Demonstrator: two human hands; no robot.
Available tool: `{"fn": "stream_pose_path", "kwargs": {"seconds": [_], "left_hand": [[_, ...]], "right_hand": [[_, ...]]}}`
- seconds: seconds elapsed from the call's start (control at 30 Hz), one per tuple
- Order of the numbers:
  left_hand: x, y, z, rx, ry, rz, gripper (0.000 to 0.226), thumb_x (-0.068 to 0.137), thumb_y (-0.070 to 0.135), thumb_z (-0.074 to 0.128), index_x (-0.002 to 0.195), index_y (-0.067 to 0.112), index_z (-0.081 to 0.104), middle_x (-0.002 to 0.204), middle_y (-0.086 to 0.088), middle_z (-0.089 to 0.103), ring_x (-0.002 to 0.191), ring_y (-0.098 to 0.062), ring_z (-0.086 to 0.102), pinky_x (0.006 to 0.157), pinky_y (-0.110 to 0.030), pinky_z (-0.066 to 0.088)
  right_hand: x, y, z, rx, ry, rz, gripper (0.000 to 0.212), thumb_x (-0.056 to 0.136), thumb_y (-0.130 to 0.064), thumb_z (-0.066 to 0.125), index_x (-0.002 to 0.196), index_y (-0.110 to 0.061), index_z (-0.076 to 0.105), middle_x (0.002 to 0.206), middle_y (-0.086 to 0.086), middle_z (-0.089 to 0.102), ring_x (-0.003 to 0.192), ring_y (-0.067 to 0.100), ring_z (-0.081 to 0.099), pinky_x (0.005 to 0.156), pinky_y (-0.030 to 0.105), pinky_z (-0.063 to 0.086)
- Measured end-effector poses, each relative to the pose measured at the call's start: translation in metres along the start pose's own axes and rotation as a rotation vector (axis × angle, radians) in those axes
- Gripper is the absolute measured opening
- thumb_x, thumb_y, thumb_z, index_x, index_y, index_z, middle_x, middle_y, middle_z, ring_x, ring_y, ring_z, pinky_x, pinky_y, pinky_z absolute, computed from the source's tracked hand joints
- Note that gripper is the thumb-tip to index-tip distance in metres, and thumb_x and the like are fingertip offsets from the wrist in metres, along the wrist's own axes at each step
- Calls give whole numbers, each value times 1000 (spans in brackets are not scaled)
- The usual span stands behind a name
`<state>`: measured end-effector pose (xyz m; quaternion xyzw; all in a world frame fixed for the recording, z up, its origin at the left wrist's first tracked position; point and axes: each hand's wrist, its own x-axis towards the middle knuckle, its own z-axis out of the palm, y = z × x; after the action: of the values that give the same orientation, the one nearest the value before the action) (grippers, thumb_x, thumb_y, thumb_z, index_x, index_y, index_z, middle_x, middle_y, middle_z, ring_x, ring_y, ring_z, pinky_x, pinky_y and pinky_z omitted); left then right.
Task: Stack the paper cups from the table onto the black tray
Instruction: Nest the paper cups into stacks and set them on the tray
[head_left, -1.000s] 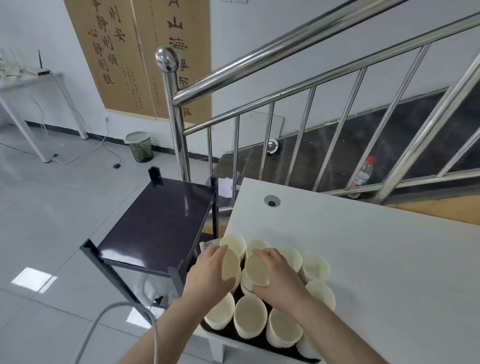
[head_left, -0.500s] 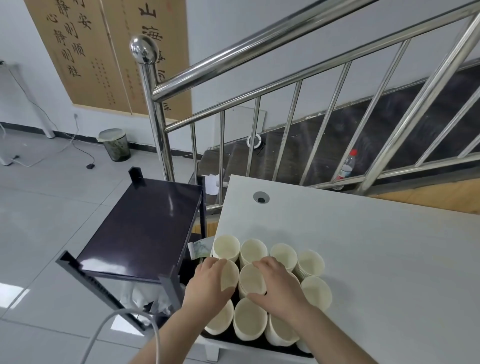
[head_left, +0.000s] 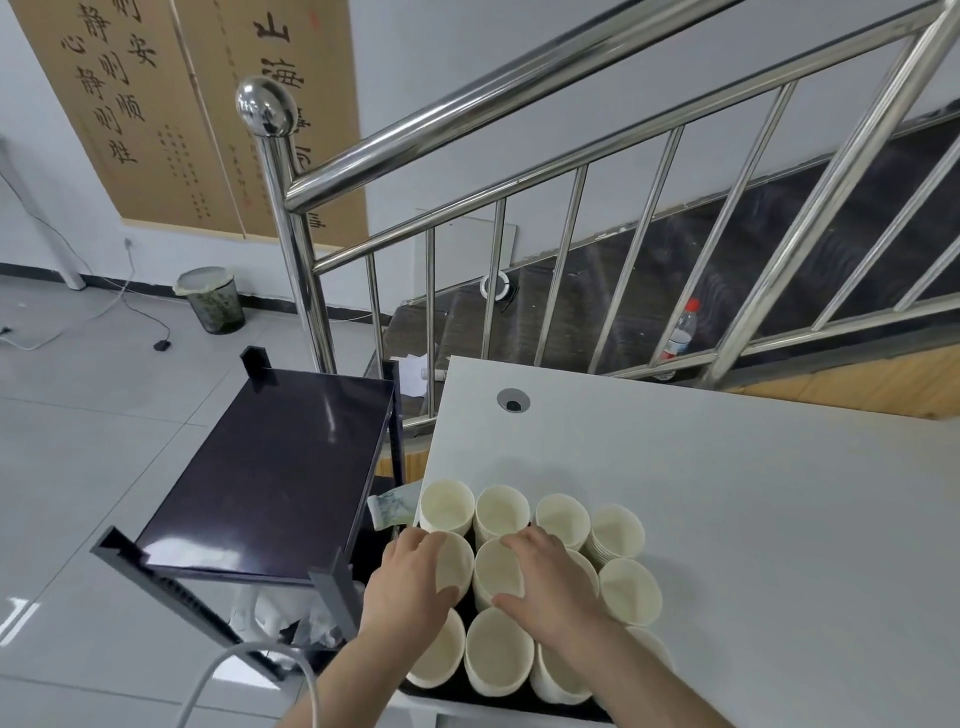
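So the cream-white paper cups (head_left: 501, 512) are all bunched up in rows at the near left corner of the white rectangular bench (head_left: 727, 493), sitting on the flat black tray (head_left: 467, 699), of which only slivers of dark edge peek out between and below the cups. Several of them look like nested stacks, you can see the layered rims on the one at the far right of the back row. Both hands are right on top of the middle row: the left hand (head_left: 410, 582) lies over the leftmost middle cup with its fingers curved loosely across the rim, and the right hand (head_left: 550, 577) is spread over the cups next to it, fingers fairly straight, thumb down along the near side of the centre cup (head_left: 496, 571). Honestly can't tell if either hand is actually gripping a cup or just resting on the rims. The back row sits just beyond the fingertips, the front row is under the wrists. To the left, just beside the bench, there's a glossy dark purple-black cart shelf (head_left: 270, 467), and behind it all a shiny steel stair railing (head_left: 467, 156).
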<state>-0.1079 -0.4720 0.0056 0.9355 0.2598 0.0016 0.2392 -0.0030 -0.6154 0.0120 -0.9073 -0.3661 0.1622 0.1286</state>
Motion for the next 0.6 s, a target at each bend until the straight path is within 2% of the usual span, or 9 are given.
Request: {"fn": "stream_pose_path", "kwargs": {"seconds": [0.23, 0.43, 0.6], "left_hand": [[-2, 17, -4, 21, 64, 61, 55, 91, 39, 54, 141, 32, 34, 148, 9, 28, 137, -15, 27, 100, -27, 41], [2, 61, 0, 11, 71, 165, 53, 91, 37, 53, 140, 32, 35, 146, 11, 30, 134, -13, 31, 96, -24, 41], [-6, 121, 22, -13, 30, 254, 52, 89, 36, 56, 138, 32, 40, 142, 12, 34, 130, -15, 37, 95, -26, 42]], "right_hand": [[-7, 6, -13, 12, 36, -30, 62, 85, -38, 63, 140, -24, 39, 141, -9, 36, 130, 13, 35, 93, 29, 45], [-28, 38, -42, 28, 119, 10, 54, 87, -21, 57, 139, -26, 41, 140, -12, 35, 130, 9, 34, 86, 26, 47], [-68, 94, -64, 20, 164, 59, 55, 89, -22, 56, 141, -27, 38, 140, -12, 33, 129, 9, 33, 86, 25, 47]]}}
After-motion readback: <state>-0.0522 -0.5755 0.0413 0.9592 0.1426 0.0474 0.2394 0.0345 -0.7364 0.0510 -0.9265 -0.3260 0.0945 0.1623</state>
